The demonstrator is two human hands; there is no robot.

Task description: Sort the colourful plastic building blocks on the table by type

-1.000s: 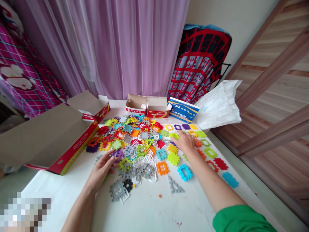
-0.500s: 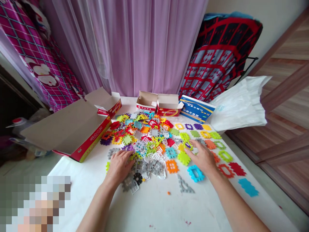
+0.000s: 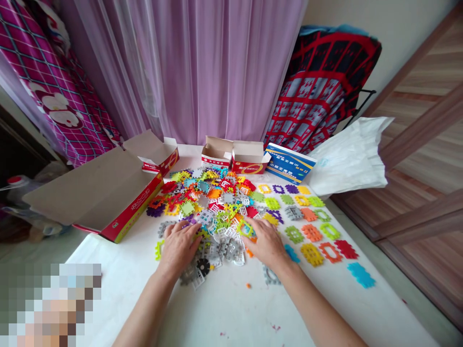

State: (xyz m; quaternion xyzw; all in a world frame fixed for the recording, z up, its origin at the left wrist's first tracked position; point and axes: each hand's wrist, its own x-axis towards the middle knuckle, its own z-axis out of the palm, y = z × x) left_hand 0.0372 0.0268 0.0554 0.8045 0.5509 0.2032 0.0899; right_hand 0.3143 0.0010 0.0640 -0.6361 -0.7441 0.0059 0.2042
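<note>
- Our left hand (image 3: 178,249) lies open, fingers spread, on the pile of interlocking plastic tiles (image 3: 213,212).
- Our right hand (image 3: 266,245) curves over a lime tile (image 3: 246,229); we cannot tell whether it grips.
- Sorted tiles (image 3: 307,231) lie in rows toward the right edge of the white surface (image 3: 231,308).
- An open red box (image 3: 123,202) sits just left of the pile.

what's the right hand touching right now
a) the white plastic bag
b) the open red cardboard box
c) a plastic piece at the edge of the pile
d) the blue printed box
c, the right hand reaches onto a lime-green square plastic frame piece at the near edge of the heap of multicoloured plastic building pieces.
</note>
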